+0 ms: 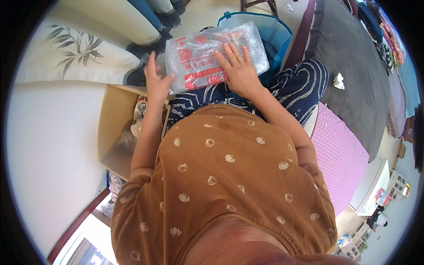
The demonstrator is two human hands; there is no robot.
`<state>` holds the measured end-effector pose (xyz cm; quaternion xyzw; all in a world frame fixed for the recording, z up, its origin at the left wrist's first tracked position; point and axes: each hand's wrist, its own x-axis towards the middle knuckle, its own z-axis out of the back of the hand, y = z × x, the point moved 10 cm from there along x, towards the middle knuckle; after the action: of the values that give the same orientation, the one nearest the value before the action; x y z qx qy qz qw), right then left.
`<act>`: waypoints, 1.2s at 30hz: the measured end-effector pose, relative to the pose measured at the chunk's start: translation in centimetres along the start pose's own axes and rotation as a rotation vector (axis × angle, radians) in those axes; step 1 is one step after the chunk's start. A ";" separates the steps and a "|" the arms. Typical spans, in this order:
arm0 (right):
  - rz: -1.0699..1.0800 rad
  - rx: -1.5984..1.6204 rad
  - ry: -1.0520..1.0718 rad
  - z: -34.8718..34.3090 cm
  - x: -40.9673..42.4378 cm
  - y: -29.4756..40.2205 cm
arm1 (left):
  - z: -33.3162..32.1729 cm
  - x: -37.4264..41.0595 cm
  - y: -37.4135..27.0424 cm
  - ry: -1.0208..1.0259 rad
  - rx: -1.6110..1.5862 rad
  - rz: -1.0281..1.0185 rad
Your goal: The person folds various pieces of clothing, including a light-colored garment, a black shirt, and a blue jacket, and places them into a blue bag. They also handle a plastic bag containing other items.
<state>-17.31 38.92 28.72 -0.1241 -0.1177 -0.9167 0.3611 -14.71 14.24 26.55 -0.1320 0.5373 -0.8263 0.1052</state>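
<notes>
A clear plastic package (205,53) with red printing lies across my lap, on the dark blue patterned trousers. It looks flat and soft, and its film is wrinkled. My right hand (239,71) rests palm down on its right half, fingers spread. At the package's left edge is my left hand (157,78), with fingers raised and apart and the thumb at the near left corner. Whether that thumb presses on the film I cannot tell. What is inside the package cannot be made out.
A blue bag (280,39) stands open beyond my knees. On my left is a cardboard box (114,122) with shoes in it, below a white curtain (76,56). A grey-covered bed or sofa (347,66) on my right holds a crumpled tissue (338,81). Pink checked cloth (338,159) lies beside me.
</notes>
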 end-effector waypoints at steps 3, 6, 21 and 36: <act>-0.027 -0.051 -0.031 -0.5 0.3 -0.6 | -1.1 -0.3 -7.9 0.046 0.447 -0.458; -0.083 0.076 -0.038 -0.7 0.3 -1.1 | -5.1 0.3 -6.3 0.302 0.585 -0.444; -0.314 2.136 -0.383 5.0 1.5 -2.1 | -16.6 -3.6 -13.6 0.693 -0.063 -0.467; -0.327 0.663 -0.419 1.8 2.8 -11.3 | -27.8 3.9 -4.5 0.505 -0.914 0.193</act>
<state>-26.81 45.72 29.84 -0.1647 -0.4954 -0.8292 0.1996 -27.71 38.68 20.28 0.0888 0.8609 -0.5005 -0.0202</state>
